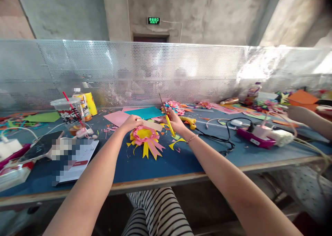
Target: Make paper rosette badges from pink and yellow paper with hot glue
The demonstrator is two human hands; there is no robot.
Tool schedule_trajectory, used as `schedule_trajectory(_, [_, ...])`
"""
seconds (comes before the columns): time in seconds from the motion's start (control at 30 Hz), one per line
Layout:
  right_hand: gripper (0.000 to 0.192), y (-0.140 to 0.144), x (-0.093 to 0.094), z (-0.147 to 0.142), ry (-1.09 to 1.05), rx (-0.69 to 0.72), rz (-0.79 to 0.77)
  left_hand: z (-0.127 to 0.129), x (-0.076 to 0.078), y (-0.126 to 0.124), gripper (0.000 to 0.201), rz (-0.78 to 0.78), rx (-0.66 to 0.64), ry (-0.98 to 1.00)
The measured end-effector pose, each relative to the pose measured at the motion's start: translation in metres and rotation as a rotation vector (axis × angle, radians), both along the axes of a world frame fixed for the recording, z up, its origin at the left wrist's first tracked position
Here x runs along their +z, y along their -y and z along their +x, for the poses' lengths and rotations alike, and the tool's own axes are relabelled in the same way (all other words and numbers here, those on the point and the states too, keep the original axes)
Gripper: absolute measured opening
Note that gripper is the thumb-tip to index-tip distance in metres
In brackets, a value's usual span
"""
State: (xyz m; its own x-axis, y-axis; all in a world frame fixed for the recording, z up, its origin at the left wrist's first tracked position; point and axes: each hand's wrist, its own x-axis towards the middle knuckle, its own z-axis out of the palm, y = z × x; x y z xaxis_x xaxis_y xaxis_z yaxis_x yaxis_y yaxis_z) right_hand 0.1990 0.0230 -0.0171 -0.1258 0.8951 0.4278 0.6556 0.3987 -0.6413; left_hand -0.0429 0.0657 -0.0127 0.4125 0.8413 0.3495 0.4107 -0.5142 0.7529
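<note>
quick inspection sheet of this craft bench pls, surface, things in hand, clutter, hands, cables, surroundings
surface: blue table, wooden front edge, paper scraps on it
job's things: tan paper strip held above pink and yellow paper rosette; yellow-handled scissors
clutter: iced drink cup, phone, coloured paper sheets, yellow glue gun
grippers: left hand has a grip on the strip; right hand holds the scissors
cables: black cable near right wrist, running to pink power strip
surroundings: perforated metal screen, concrete wall, exit sign; another person's arm at right

A craft workshop in a bare concrete building: a long blue table [207,160] strewn with coloured paper scraps [249,108], a perforated metal screen [103,66], and an exit sign [154,20].
</note>
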Motion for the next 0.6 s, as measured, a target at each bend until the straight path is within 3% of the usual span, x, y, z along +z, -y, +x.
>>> schedule_trajectory(0.1, [0.042, 0.001, -0.002, -0.006, -0.256, 0.149, -0.067, 0.001, 0.002, 0.001, 0.025, 0.007, 0.012, 0.01])
schedule_trajectory(0.17, [0.043, -0.001, -0.004, -0.008, -0.309, 0.189, -0.109, 0.004, 0.003, 0.002, 0.023, -0.008, 0.021, 0.043])
schedule_trajectory(0.37, [0.044, -0.011, -0.011, -0.008, -0.282, 0.148, -0.062, 0.014, 0.001, 0.004, 0.028, -0.117, 0.054, 0.315])
schedule_trajectory(0.47, [0.046, -0.01, -0.009, -0.011, -0.384, 0.124, -0.095, 0.02, 0.0, 0.003, 0.029, -0.194, -0.019, 0.48])
schedule_trajectory(0.6, [0.049, -0.004, -0.004, -0.015, -0.58, 0.186, -0.087, 0.032, 0.001, 0.008, 0.036, -0.13, -0.079, 0.457])
